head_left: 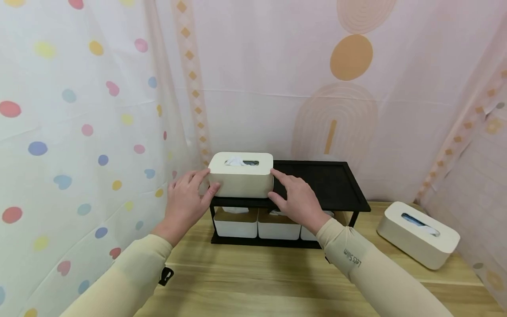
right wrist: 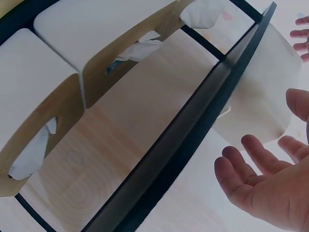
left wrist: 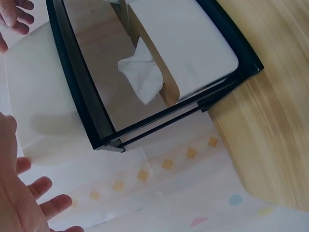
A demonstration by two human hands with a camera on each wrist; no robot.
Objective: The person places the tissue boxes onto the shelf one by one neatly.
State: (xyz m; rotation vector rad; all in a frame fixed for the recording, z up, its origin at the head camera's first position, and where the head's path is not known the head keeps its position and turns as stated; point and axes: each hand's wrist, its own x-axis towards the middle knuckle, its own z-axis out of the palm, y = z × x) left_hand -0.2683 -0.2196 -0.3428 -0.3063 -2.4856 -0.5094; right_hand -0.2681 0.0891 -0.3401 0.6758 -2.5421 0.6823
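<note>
A cream tissue box sits on the left end of a black two-tier rack, a white tissue showing in its top slot. At the box's left side is my left hand, fingertips at its upper corner and thumb by the front. My right hand is at the opposite side, fingers extended along the box's edge. In the right wrist view, the right fingers are spread beside the pale box. The left wrist view shows the left fingers apart, near the box's end.
Under the rack's top, white boxes with wooden lids stand in a row, tissues in their slots. Another cream tissue box lies on the wooden table at the right. Patterned curtains hang behind and to the left.
</note>
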